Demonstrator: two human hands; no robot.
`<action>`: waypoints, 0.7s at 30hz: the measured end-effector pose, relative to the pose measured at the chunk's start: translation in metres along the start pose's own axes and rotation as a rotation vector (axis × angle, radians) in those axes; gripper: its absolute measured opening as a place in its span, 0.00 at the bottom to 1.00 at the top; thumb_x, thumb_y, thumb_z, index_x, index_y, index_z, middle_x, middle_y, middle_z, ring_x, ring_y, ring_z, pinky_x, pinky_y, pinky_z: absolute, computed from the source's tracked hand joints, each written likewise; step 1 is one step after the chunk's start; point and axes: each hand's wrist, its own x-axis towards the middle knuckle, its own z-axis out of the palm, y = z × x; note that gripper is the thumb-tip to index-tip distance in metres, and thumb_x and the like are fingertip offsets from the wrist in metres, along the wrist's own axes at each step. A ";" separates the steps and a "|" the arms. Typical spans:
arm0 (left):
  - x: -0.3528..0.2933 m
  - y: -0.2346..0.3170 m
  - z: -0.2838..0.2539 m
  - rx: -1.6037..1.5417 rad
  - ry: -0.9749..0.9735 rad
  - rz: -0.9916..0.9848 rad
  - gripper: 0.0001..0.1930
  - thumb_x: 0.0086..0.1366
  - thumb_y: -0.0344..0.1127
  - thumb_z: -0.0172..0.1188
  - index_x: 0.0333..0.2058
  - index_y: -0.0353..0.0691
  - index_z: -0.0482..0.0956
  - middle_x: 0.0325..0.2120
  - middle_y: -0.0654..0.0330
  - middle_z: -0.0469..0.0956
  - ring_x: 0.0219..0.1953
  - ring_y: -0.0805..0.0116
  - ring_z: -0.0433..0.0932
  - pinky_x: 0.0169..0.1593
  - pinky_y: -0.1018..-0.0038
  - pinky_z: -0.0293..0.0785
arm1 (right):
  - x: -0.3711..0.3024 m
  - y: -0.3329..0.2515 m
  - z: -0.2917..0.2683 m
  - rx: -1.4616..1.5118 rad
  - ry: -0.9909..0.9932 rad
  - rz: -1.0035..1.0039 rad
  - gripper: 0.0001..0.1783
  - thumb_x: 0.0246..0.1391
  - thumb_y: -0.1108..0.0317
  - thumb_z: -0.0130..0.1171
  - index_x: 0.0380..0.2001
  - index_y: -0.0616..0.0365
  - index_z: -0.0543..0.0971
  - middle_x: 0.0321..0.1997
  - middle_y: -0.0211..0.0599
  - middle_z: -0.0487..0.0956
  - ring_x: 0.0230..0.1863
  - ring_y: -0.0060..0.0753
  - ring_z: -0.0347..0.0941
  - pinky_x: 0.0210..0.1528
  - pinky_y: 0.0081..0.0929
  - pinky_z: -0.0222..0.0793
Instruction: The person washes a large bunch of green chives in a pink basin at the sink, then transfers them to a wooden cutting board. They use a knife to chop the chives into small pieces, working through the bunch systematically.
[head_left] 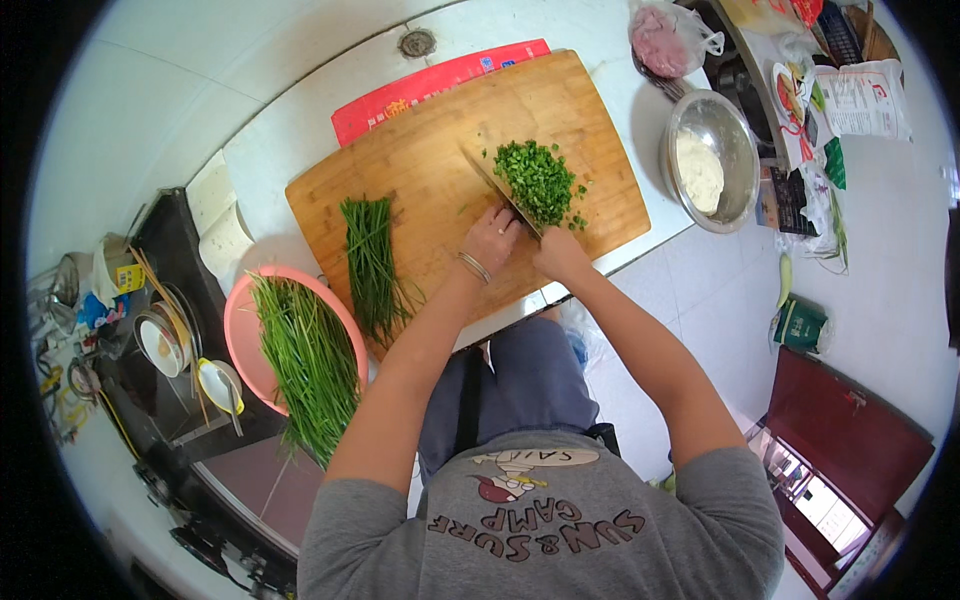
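A kitchen knife stands edge-down on the wooden cutting board, its blade along the left side of a pile of finely chopped green chives. My right hand is closed around its handle, at the near end. Against the near part of the blade, my left hand has its fingers bent together on the knife; their tips are partly hidden. A bunch of uncut chives lies on the left of the board.
Long chives fill and overhang a pink basin left of the board. A metal bowl with pale dough stands right. A red flat box lies behind the board. Beside the bowl sits a plastic bag of pinkish meat.
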 end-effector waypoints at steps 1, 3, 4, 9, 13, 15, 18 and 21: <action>-0.001 0.001 0.002 0.003 0.005 -0.013 0.08 0.49 0.28 0.53 0.30 0.37 0.76 0.34 0.54 0.74 0.38 0.58 0.72 0.40 0.69 0.73 | 0.005 -0.014 -0.004 0.032 0.016 -0.015 0.13 0.41 0.71 0.52 0.29 0.70 0.76 0.32 0.63 0.76 0.37 0.59 0.74 0.42 0.45 0.70; -0.001 -0.002 0.004 -0.014 0.036 -0.010 0.08 0.49 0.28 0.53 0.29 0.37 0.76 0.34 0.54 0.74 0.38 0.58 0.72 0.40 0.69 0.73 | 0.012 -0.026 -0.011 0.045 0.014 -0.037 0.13 0.41 0.71 0.51 0.30 0.70 0.76 0.33 0.63 0.76 0.38 0.59 0.74 0.43 0.46 0.70; -0.001 -0.004 0.004 -0.020 0.052 -0.006 0.08 0.48 0.28 0.54 0.29 0.37 0.76 0.35 0.54 0.74 0.38 0.58 0.72 0.40 0.69 0.73 | 0.014 -0.028 -0.015 0.026 -0.005 -0.044 0.13 0.41 0.71 0.51 0.30 0.71 0.76 0.33 0.63 0.76 0.39 0.60 0.74 0.42 0.46 0.70; -0.006 -0.003 0.005 -0.014 0.032 0.015 0.08 0.47 0.29 0.55 0.29 0.37 0.76 0.35 0.54 0.74 0.38 0.58 0.72 0.41 0.69 0.73 | -0.008 0.014 -0.001 -0.068 -0.020 -0.012 0.14 0.43 0.70 0.51 0.32 0.69 0.76 0.36 0.64 0.75 0.42 0.60 0.73 0.45 0.47 0.69; -0.002 -0.003 0.004 -0.050 0.072 0.054 0.07 0.47 0.29 0.55 0.28 0.37 0.75 0.34 0.55 0.73 0.38 0.59 0.72 0.40 0.69 0.73 | 0.006 0.010 -0.013 0.036 -0.005 0.016 0.13 0.44 0.70 0.50 0.32 0.67 0.75 0.37 0.63 0.75 0.42 0.60 0.73 0.45 0.47 0.69; 0.004 0.000 0.004 -0.071 0.053 0.013 0.08 0.47 0.29 0.55 0.28 0.36 0.75 0.33 0.55 0.73 0.38 0.59 0.72 0.40 0.69 0.73 | 0.007 0.008 -0.019 0.069 0.049 0.030 0.12 0.45 0.70 0.50 0.32 0.66 0.76 0.36 0.63 0.76 0.41 0.61 0.73 0.45 0.47 0.69; 0.006 0.000 0.005 -0.108 0.057 -0.020 0.08 0.47 0.28 0.55 0.29 0.36 0.74 0.33 0.55 0.72 0.38 0.58 0.72 0.40 0.70 0.73 | 0.004 0.016 -0.019 0.041 0.168 -0.067 0.11 0.45 0.69 0.51 0.27 0.67 0.75 0.28 0.62 0.75 0.34 0.62 0.73 0.39 0.49 0.69; 0.005 0.001 0.006 -0.090 0.050 -0.033 0.08 0.48 0.28 0.55 0.30 0.36 0.74 0.32 0.55 0.72 0.38 0.58 0.71 0.40 0.70 0.73 | -0.008 0.017 -0.013 0.057 0.187 -0.054 0.11 0.45 0.68 0.50 0.26 0.67 0.75 0.27 0.62 0.75 0.33 0.62 0.73 0.38 0.49 0.69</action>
